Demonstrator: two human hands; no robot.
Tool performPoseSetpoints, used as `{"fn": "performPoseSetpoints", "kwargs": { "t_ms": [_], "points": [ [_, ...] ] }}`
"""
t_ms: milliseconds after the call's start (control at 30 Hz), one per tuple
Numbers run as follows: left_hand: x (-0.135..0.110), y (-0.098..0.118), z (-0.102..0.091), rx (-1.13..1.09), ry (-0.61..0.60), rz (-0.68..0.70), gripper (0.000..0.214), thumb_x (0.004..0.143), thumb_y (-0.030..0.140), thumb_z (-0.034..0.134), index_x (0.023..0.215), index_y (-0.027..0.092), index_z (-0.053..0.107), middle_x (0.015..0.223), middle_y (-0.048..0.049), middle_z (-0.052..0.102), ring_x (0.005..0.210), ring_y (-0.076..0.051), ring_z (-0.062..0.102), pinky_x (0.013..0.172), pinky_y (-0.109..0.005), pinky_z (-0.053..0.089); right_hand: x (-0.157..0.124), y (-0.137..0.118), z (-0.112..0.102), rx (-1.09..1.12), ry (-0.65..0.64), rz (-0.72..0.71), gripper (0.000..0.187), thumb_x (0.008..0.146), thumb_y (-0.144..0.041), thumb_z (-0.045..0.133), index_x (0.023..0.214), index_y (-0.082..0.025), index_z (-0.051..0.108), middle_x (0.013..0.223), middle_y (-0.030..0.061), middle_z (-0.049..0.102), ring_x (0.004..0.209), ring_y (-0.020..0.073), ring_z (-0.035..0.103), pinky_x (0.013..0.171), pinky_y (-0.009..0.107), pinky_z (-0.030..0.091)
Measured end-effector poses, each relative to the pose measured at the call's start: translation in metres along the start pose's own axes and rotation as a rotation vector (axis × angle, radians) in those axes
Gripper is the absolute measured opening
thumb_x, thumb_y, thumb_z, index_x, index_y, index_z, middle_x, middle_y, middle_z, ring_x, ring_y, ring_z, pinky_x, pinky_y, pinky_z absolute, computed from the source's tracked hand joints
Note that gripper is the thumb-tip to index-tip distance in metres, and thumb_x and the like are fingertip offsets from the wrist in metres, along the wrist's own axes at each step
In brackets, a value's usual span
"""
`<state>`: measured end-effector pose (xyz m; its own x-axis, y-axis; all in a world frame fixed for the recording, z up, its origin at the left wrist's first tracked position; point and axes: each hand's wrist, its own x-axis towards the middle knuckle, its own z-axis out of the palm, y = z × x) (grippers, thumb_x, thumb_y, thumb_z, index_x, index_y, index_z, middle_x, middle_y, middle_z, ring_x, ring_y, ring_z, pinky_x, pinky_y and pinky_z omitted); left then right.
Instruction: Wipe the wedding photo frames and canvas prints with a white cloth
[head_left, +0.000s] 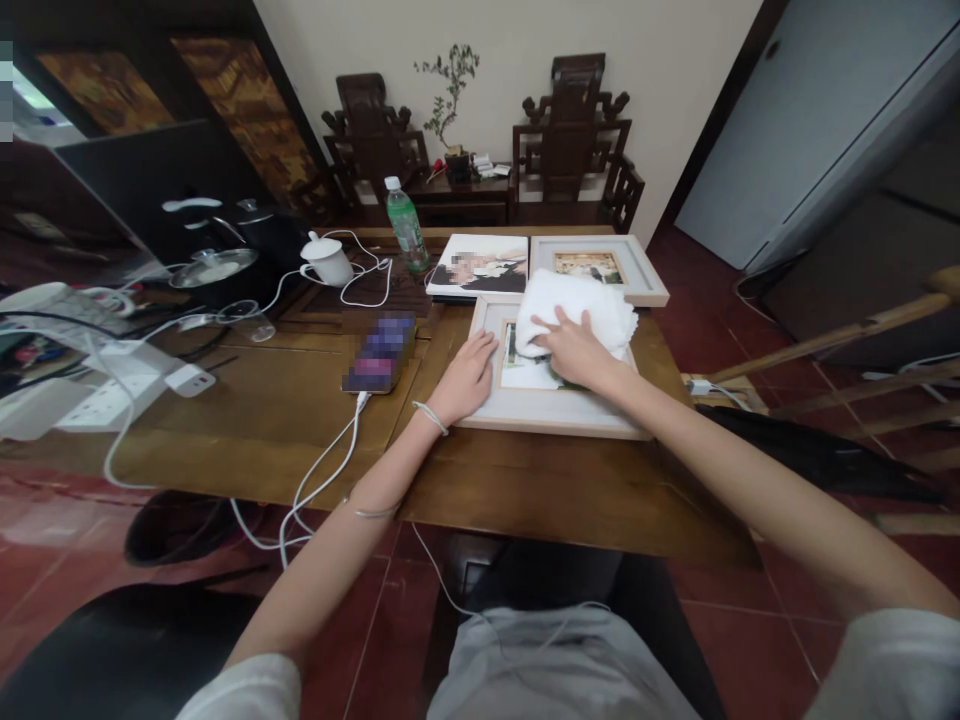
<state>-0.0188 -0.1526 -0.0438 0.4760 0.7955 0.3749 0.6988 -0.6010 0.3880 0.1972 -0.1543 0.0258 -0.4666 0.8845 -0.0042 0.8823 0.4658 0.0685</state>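
A picture frame (555, 415) with a pale wooden border lies flat near the right end of the wooden table. My left hand (469, 375) grips its left edge, fingers together along the rim. On the frame's upper right part rests a folded white cloth (581, 300), which covers much of the picture. My right hand (577, 350) holds the cloth against the frame from above, fingers spread over it. Just behind lie a second picture frame (652, 275) and a white-edged photo panel (480, 255), side by side.
Left of the frame lies a phone (379, 352) with a white cable (345, 450) hanging over the table edge. Farther left are a power strip (124, 385), a clear cup (251, 320), a lidded white mug (328, 260) and a dark pot (214, 280). A green-labelled bottle (406, 225) stands behind.
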Motion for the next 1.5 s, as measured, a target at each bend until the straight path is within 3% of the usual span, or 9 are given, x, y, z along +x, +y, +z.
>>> {"fn": "performPoseSetpoints", "kwargs": {
  "t_ms": [133, 233, 333, 433, 567, 833, 1000, 1300, 1500],
  "points": [
    [-0.001, -0.001, 0.001, -0.008, 0.012, 0.009, 0.047, 0.093, 0.015, 0.039, 0.138, 0.011, 0.051, 0.148, -0.0161, 0.050, 0.146, -0.028, 0.036, 0.122, -0.053, 0.029, -0.042, -0.030, -0.027, 0.112, -0.168, -0.086, 0.069, 0.072, 0.007, 0.038, 0.128, -0.020, 0.066, 0.145, 0.0135, 0.054, 0.134, 0.0382, 0.043, 0.099, 0.061, 0.039],
    [-0.001, 0.000, 0.002, -0.013, 0.013, 0.005, 0.048, 0.093, 0.016, 0.038, 0.138, 0.011, 0.051, 0.148, -0.0154, 0.050, 0.146, -0.027, 0.035, 0.122, -0.053, 0.029, -0.073, -0.045, -0.049, 0.197, -0.316, -0.177, 0.060, 0.071, 0.004, 0.040, 0.115, -0.020, 0.072, 0.109, 0.0158, 0.071, 0.101, 0.0289, 0.065, 0.080, 0.040, 0.046],
    [0.000, 0.002, 0.001, -0.045, 0.005, -0.030, 0.046, 0.096, 0.022, 0.037, 0.137, 0.010, 0.053, 0.149, -0.0150, 0.050, 0.147, -0.026, 0.035, 0.123, -0.050, 0.026, -0.087, -0.055, -0.056, 0.188, -0.316, -0.247, 0.046, 0.071, 0.001, 0.042, 0.099, -0.018, 0.074, 0.094, 0.0140, 0.071, 0.076, 0.0219, 0.065, 0.069, 0.034, 0.043],
    [0.002, 0.005, -0.001, -0.155, 0.020, -0.141, 0.053, 0.103, 0.038, 0.025, 0.140, 0.011, 0.050, 0.151, -0.0133, 0.049, 0.146, -0.023, 0.036, 0.124, -0.044, 0.025, -0.078, -0.061, -0.045, 0.157, -0.197, -0.291, 0.047, 0.073, 0.002, 0.043, 0.101, -0.020, 0.073, 0.115, 0.0142, 0.069, 0.103, 0.0281, 0.063, 0.082, 0.041, 0.046],
    [0.003, 0.007, -0.001, -0.281, 0.079, -0.229, 0.064, 0.104, 0.050, 0.010, 0.148, 0.014, 0.040, 0.157, -0.0117, 0.039, 0.147, -0.019, 0.034, 0.123, -0.037, 0.025, -0.041, -0.062, -0.023, 0.104, -0.119, -0.291, 0.053, 0.077, 0.001, 0.045, 0.117, -0.023, 0.070, 0.148, 0.0069, 0.052, 0.139, 0.0347, 0.039, 0.103, 0.056, 0.038],
    [-0.001, 0.003, 0.000, -0.166, 0.049, -0.069, 0.059, 0.101, 0.039, 0.036, 0.152, 0.009, 0.029, 0.161, -0.0192, 0.029, 0.151, -0.025, 0.025, 0.124, -0.046, 0.021, 0.036, -0.033, 0.002, -0.076, 0.112, -0.098, 0.044, 0.090, -0.007, 0.045, 0.126, -0.020, 0.068, 0.156, 0.0083, 0.043, 0.147, 0.0363, 0.026, 0.115, 0.064, 0.019],
    [-0.005, -0.007, 0.003, -0.091, 0.016, -0.001, 0.048, 0.095, 0.015, 0.038, 0.141, 0.011, 0.048, 0.152, -0.0168, 0.046, 0.150, -0.028, 0.027, 0.122, -0.053, 0.025, 0.052, -0.009, 0.006, -0.133, 0.161, 0.069, 0.044, 0.087, -0.009, 0.053, 0.124, -0.025, 0.069, 0.154, 0.0062, 0.046, 0.147, 0.0377, 0.026, 0.114, 0.067, 0.015],
    [-0.007, -0.020, 0.011, -0.122, 0.068, 0.045, 0.062, 0.079, -0.004, 0.040, 0.137, 0.015, 0.053, 0.150, -0.0121, 0.049, 0.149, -0.026, 0.030, 0.122, -0.055, 0.027, 0.002, 0.065, -0.002, -0.309, 0.066, 0.303, 0.053, 0.088, -0.005, 0.039, 0.138, -0.007, 0.055, 0.125, 0.0197, 0.067, 0.142, 0.0316, 0.035, 0.111, 0.061, 0.017],
    [-0.006, -0.020, 0.013, -0.123, 0.084, 0.053, 0.065, 0.077, -0.005, 0.038, 0.138, 0.013, 0.051, 0.149, -0.0137, 0.050, 0.148, -0.027, 0.032, 0.122, -0.054, 0.028, -0.057, 0.054, -0.010, -0.350, -0.011, 0.109, 0.045, 0.081, 0.001, 0.039, 0.109, -0.011, 0.073, 0.140, 0.0144, 0.059, 0.133, 0.0318, 0.045, 0.102, 0.049, 0.038]
  ]
}}
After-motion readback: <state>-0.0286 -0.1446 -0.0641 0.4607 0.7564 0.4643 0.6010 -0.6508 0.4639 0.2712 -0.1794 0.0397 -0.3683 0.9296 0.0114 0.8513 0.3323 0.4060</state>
